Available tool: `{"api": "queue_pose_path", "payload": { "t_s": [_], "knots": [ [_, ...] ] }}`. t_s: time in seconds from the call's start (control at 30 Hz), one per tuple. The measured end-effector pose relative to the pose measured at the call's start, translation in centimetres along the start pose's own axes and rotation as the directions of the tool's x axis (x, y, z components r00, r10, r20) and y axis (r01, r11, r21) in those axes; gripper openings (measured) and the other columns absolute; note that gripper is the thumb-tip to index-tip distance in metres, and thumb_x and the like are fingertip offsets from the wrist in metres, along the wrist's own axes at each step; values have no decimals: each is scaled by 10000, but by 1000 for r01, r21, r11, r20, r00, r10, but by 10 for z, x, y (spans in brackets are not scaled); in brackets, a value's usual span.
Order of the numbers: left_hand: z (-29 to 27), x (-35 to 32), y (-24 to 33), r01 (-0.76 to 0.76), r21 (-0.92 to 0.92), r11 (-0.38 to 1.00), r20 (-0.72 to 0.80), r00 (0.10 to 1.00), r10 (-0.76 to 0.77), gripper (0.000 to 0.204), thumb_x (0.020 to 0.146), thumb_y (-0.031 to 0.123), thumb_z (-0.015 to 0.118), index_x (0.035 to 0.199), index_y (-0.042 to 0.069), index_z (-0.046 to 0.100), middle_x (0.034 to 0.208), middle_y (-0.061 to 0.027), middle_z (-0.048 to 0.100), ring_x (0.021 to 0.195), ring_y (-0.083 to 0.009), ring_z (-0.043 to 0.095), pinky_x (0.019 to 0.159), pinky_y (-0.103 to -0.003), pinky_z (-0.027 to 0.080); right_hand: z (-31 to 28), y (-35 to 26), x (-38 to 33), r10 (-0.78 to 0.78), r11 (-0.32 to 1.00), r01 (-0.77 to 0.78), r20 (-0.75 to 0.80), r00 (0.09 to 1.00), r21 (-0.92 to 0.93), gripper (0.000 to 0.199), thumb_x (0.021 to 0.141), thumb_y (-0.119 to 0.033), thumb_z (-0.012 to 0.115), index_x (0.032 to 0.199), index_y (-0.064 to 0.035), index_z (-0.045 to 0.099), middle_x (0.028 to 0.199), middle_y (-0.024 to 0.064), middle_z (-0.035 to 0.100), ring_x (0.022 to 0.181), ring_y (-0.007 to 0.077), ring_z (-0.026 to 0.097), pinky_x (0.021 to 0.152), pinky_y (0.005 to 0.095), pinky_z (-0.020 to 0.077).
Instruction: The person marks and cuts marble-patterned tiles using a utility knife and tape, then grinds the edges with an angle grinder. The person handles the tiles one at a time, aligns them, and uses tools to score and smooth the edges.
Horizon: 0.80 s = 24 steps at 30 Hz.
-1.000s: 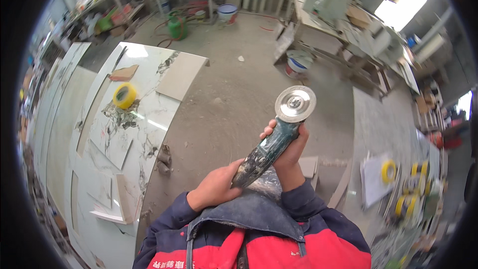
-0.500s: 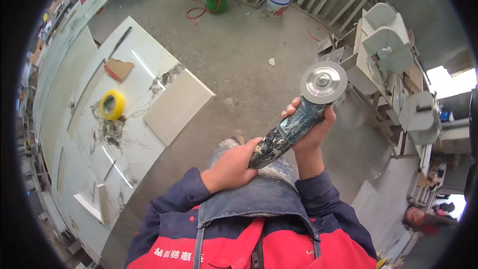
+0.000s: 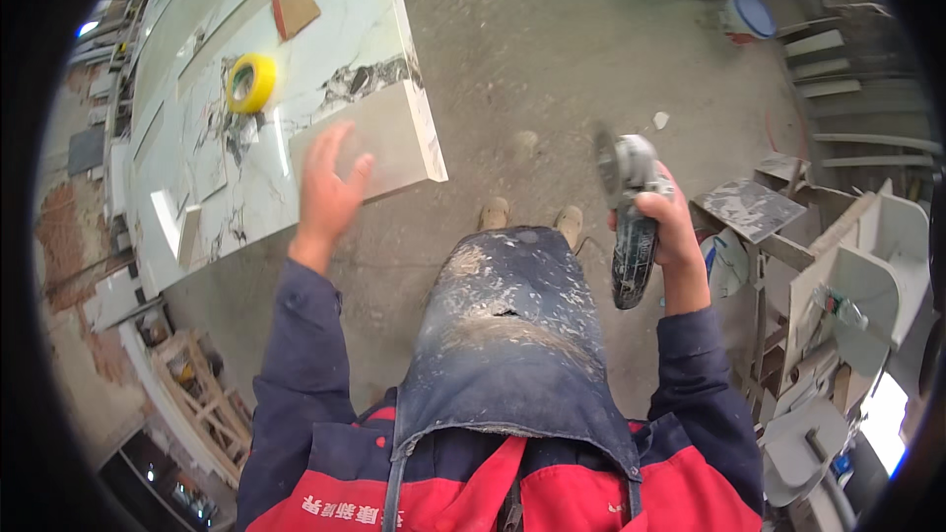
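Your right hand (image 3: pixel 670 227) is wrapped tight around the grinder (image 3: pixel 631 217), held upright at your right side with its disc end up, over the concrete floor (image 3: pixel 552 69). Your left hand (image 3: pixel 325 192) is empty, fingers spread, raised beside the near corner of the marble slab (image 3: pixel 365 138). A yellow tape roll (image 3: pixel 250 83) lies farther back on that slab.

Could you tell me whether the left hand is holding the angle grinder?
No, the left hand is open and empty over the marble slab, while the right hand holds the angle grinder.
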<state>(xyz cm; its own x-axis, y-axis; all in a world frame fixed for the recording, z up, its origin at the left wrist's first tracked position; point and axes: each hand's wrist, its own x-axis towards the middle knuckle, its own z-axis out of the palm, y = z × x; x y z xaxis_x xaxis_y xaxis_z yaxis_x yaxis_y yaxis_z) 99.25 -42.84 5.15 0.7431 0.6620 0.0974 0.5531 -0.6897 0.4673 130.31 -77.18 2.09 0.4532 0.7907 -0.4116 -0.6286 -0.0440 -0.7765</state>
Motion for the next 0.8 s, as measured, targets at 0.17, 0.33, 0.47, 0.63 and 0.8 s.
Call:
{"api": "queue_pose_path", "payload": {
  "t_s": [0.17, 0.33, 0.47, 0.63, 0.8],
  "knots": [
    [-11, -37, -51, 129, 214, 968, 59, 988, -145, 759, 889, 292, 805, 1542, 83, 481, 1648, -243, 345, 1491, -423, 385, 1222, -488, 330, -2, 58, 27, 411, 896, -378, 113, 905, -231, 673, 747, -177, 876, 1313, -2, 557, 1044, 114, 690, 794, 157, 691, 738, 312, 554],
    [-23, -57, -36, 160, 291, 943, 265, 934, -240, 970, 730, 116, 896, 1583, 145, 434, 1704, -202, 277, 1557, -394, 304, 1262, -449, 322, -9, 113, 29, 462, 820, -380, 102, 881, -428, 730, 712, -333, 892, 1291, 16, 616, 1159, 120, 686, 1079, 197, 635, 980, 325, 482],
    [-23, -42, -38, 59, 277, 959, 310, 939, -147, 940, 725, 23, 865, 1568, 145, 465, 1692, -126, 345, 1549, -337, 344, 1267, -422, 331, 3, 131, 37, 434, 791, -320, 110, 894, -522, 761, 698, -370, 889, 1292, 22, 621, 1173, 139, 692, 1091, 209, 635, 1002, 319, 471],
    [-15, -46, -39, 2, 283, 959, 324, 941, -98, 912, 732, 13, 847, 1560, 144, 487, 1690, -116, 356, 1547, -327, 357, 1257, -419, 348, 14, 141, 55, 398, 806, -257, 166, 902, -533, 785, 685, -408, 886, 1282, 30, 626, 1151, 163, 703, 1077, 227, 645, 979, 336, 486],
    [-7, -44, -32, -21, 305, 952, 335, 938, -87, 904, 731, -1, 827, 1561, 138, 496, 1688, -122, 363, 1543, -320, 371, 1254, -430, 353, 14, 150, 73, 355, 842, -213, 211, 911, -495, 796, 677, -423, 884, 1278, 31, 626, 1145, 166, 700, 1071, 241, 655, 960, 347, 498]
  ]
}}
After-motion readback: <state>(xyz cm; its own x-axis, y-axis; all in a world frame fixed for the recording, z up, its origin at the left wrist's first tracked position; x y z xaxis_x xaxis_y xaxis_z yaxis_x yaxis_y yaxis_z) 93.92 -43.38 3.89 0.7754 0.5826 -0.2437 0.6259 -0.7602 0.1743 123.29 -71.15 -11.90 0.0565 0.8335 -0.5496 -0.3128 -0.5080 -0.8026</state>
